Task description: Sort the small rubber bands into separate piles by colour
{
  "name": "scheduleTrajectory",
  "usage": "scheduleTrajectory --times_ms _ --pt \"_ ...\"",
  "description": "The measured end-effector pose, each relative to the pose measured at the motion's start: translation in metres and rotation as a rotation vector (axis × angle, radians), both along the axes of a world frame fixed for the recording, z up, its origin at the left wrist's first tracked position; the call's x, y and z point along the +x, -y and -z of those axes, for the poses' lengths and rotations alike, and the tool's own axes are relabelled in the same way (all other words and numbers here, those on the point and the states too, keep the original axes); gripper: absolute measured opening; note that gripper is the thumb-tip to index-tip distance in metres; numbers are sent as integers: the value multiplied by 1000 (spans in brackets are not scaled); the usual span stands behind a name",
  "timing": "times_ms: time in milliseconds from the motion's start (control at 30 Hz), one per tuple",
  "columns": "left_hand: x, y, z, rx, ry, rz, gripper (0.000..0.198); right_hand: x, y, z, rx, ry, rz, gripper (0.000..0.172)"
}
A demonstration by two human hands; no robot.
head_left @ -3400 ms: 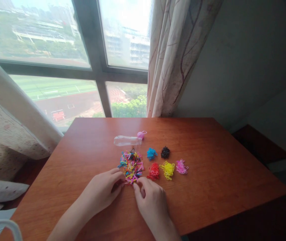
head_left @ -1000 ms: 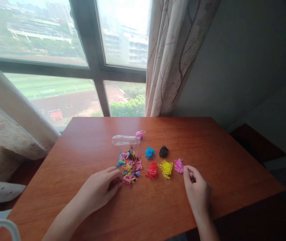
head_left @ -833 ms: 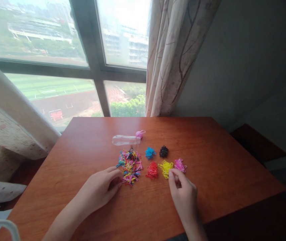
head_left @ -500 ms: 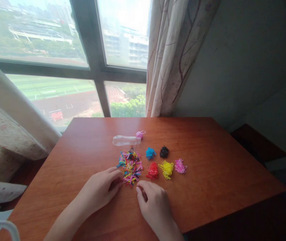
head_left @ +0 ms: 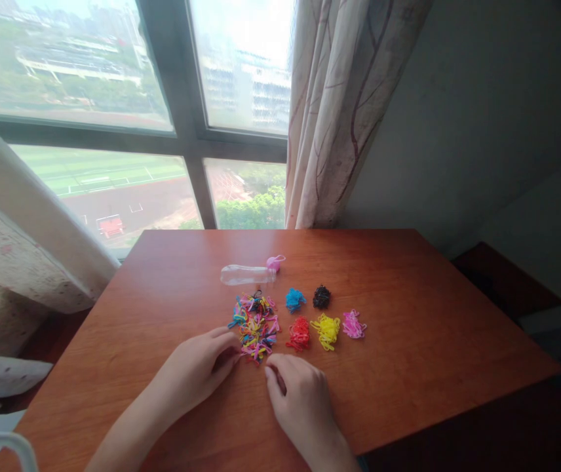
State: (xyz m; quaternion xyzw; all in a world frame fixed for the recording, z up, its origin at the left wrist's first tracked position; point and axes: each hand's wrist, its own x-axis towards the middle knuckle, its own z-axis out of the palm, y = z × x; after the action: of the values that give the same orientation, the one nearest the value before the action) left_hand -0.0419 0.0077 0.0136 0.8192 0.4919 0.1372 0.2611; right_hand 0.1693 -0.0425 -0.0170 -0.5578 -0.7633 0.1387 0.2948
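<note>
A loose pile of mixed small rubber bands (head_left: 257, 324) in several colours lies on the wooden table. At its near left edge is my left hand (head_left: 206, 360), thumb and forefinger closed at the tips by a pink strand of the pile. My right hand (head_left: 300, 396) rests just below the pile's near right side with its fingertips pinched together; anything between them is too small to make out. Right of the pile lie sorted heaps: blue bands (head_left: 295, 300), black bands (head_left: 322, 297), red bands (head_left: 299, 334), yellow bands (head_left: 327, 331) and pink bands (head_left: 354, 324).
Behind the mixed pile, a clear bottle (head_left: 246, 275) lies on its side, with a pink looped cap (head_left: 273, 263) at its right end. The table (head_left: 408, 295) reaches back to a window and curtain (head_left: 329, 131). A white curved bar (head_left: 10, 440) shows at lower left.
My right hand has shifted very slightly left. My left hand stays at the pile's edge, and the heaps look the same.
</note>
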Motion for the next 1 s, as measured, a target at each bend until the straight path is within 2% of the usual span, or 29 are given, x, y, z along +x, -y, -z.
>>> scheduleTrajectory --times_ms 233,400,667,1000 --pt "0 1 -1 -23 -10 7 18 0 0 1 -54 8 -4 15" --pt "2 1 -2 -22 12 14 18 0 -1 1 -27 11 -1 14" --pt "3 3 0 59 -42 -22 23 0 1 -3 -12 16 -3 15" --pt "12 7 1 77 -153 76 22 1 1 -1 -68 11 -14 14"
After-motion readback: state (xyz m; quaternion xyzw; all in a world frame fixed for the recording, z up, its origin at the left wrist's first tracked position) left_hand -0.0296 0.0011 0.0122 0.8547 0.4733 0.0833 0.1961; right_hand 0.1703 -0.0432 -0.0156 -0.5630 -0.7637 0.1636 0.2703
